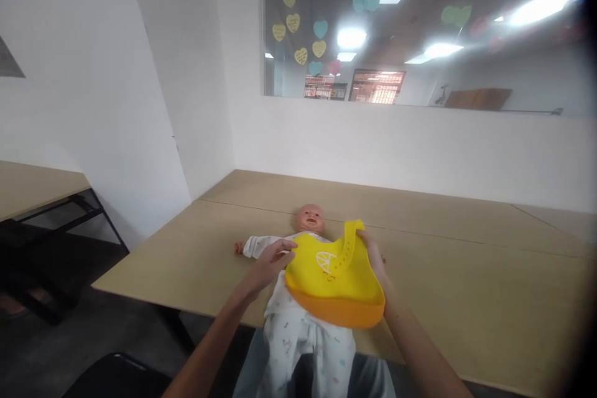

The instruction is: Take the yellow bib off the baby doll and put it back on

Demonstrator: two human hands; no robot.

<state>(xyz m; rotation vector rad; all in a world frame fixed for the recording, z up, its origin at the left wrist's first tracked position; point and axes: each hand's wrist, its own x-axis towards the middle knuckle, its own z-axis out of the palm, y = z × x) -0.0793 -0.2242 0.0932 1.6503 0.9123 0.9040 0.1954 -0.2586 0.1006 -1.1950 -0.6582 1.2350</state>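
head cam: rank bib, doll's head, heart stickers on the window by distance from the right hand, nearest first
1. Yellow bib: held in the right hand, at its strap.
2. Doll's head: on the table, up and left of the hand.
3. Heart stickers: on the window, far behind.

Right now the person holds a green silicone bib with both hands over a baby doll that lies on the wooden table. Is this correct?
Not quite: the bib is yellow with an orange pocket, not green, as the head view shows. The rest holds: the left hand and the right hand grip it above the baby doll, which lies on the wooden table.
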